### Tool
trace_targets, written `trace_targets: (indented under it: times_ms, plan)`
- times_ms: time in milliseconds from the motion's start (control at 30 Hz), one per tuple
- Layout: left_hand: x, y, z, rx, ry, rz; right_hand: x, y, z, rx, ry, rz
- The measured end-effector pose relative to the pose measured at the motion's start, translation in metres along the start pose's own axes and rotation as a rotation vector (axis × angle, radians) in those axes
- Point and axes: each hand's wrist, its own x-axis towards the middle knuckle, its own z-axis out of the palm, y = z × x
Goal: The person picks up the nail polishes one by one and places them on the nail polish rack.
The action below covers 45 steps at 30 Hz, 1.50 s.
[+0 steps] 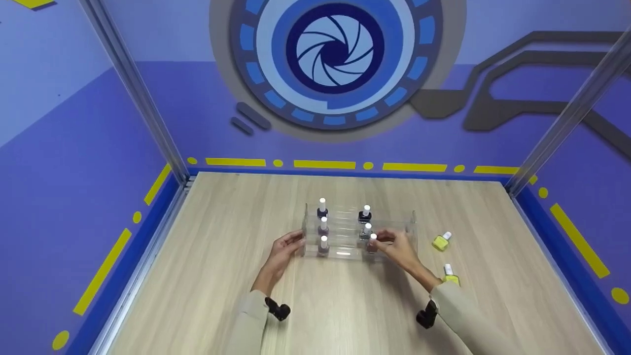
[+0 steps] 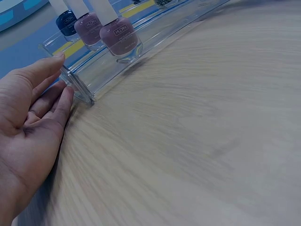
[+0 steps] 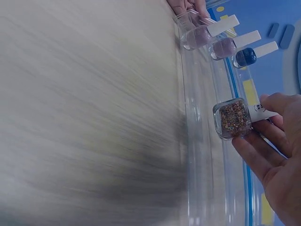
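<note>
A clear tiered rack [image 1: 345,241] stands on the table with white-capped nail polish bottles on its steps. My left hand [image 1: 283,250] touches the rack's left end panel [image 2: 77,84], its fingertips against the outside. My right hand [image 3: 282,146] pinches the white cap of a glitter nail polish bottle [image 3: 233,118] at the front tier, right of the middle. Behind it are a glittery bottle [image 1: 366,234] and a dark bottle [image 1: 365,216]. Near the left end, two mauve bottles [image 2: 120,37] [image 2: 89,29] and a dark blue bottle [image 2: 67,22] stand one behind another.
Two yellow nail polish bottles [image 1: 441,242] [image 1: 451,279] are on the wooden table [image 1: 236,212] right of the rack; the nearer one is partly hidden by the right forearm. Printed panels [image 1: 197,108] and metal posts [image 1: 143,98] enclose the table's back and sides.
</note>
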Motion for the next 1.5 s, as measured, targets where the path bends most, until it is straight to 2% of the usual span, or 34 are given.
trace_targets:
  times_ms: [200,367,600,800,967,1133,1233,1367,1500]
  plan:
    - [0.000,0.002,-0.001,-0.003,0.009,0.001,-0.001,0.000,0.005,-0.003,-0.040,-0.020]
    - [0.001,0.003,0.000,-0.005,0.003,0.009,-0.002,0.002,0.008,0.018,-0.075,0.008]
    - [0.004,0.003,0.002,0.013,-0.004,-0.008,-0.003,0.006,0.010,0.016,-0.076,0.001]
    - [0.006,0.003,0.002,-0.006,-0.008,-0.005,-0.002,0.006,0.010,0.047,-0.122,0.005]
    - [0.006,0.003,0.003,-0.014,0.000,0.002,-0.001,0.003,0.006,0.041,-0.159,-0.043]
    - [0.004,0.001,0.004,-0.009,0.004,0.000,-0.005,-0.021,-0.015,-0.008,-0.141,-0.082]
    - [0.002,0.000,0.003,-0.001,0.012,-0.001,-0.004,-0.030,-0.036,-0.030,-0.090,-0.060]
    - [0.002,0.000,0.002,-0.002,0.025,-0.006,0.004,-0.013,-0.069,-0.015,0.038,-0.001]
    - [0.002,0.001,0.002,-0.006,0.019,-0.011,0.011,0.012,-0.103,-0.069,0.185,0.075]
